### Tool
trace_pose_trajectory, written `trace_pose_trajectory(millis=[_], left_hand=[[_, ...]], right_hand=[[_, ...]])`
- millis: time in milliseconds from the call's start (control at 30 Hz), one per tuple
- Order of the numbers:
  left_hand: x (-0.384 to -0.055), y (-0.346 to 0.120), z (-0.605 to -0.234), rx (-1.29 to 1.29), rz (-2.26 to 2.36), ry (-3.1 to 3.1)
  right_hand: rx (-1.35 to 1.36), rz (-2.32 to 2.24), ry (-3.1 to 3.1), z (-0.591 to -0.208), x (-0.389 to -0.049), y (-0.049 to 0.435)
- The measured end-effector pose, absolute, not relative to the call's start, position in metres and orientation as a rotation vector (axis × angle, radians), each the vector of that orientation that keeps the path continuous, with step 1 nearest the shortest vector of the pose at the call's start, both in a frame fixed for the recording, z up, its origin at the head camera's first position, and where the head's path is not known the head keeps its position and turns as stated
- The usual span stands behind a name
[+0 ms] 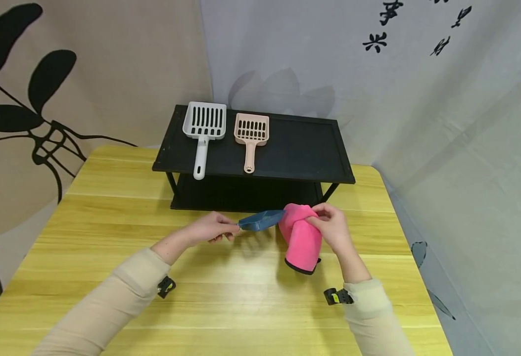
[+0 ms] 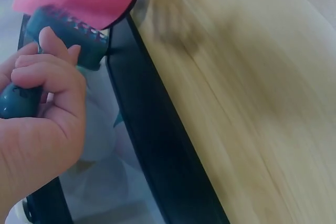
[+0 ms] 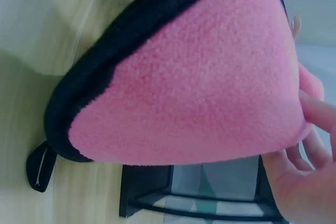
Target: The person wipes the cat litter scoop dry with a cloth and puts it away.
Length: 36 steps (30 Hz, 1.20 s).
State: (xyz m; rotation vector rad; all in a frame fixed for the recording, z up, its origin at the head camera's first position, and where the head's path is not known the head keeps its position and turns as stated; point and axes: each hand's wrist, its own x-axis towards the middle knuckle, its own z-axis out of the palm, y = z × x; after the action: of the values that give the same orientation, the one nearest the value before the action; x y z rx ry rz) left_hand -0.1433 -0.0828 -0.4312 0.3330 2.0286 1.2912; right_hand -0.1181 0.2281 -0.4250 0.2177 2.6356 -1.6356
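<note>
My left hand (image 1: 217, 227) grips the handle of a blue litter scoop (image 1: 261, 220); in the left wrist view the handle end (image 2: 20, 100) pokes out of the curled fingers. A pink cloth (image 1: 302, 237) with a black edge hangs from my right hand (image 1: 331, 227), pinched between thumb and fingers. The scoop's head meets the cloth's left side, and its tip there is partly hidden. In the right wrist view the fuzzy cloth (image 3: 199, 77) fills most of the picture, with a small black loop (image 3: 41, 166) at its edge.
Behind the hands stands a black two-tier rack (image 1: 305, 148) on the wooden table (image 1: 242, 306). On its top lie a white litter scoop (image 1: 201, 158) and a smaller beige litter scoop (image 1: 250, 155), handles toward me. A printed curtain (image 1: 287, 49) hangs behind.
</note>
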Motion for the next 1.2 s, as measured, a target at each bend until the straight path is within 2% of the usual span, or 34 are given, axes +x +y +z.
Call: trace_pose_trajectory(millis=[233, 467, 800, 1200], left_hand=[[-0.140, -0.071, -0.434, 0.230, 1.329, 2.008], [-0.139, -0.063, -0.429, 0.282, 1.354, 1.968], [-0.140, -0.068, -0.429, 0.334, 1.384, 1.885], [-0.141, -0.074, -0.432, 0.350, 1.411, 1.719]], right_hand=[[0.082, -1.608, 2.748, -0.422, -0.109, 0.190], [0.031, -1.515, 2.865, -0.422, -0.101, 0.164], [0.112, -1.517, 2.921, -0.426, -0.106, 0.175], [0.338, -1.687, 2.811, -0.435, -0.114, 0.201]])
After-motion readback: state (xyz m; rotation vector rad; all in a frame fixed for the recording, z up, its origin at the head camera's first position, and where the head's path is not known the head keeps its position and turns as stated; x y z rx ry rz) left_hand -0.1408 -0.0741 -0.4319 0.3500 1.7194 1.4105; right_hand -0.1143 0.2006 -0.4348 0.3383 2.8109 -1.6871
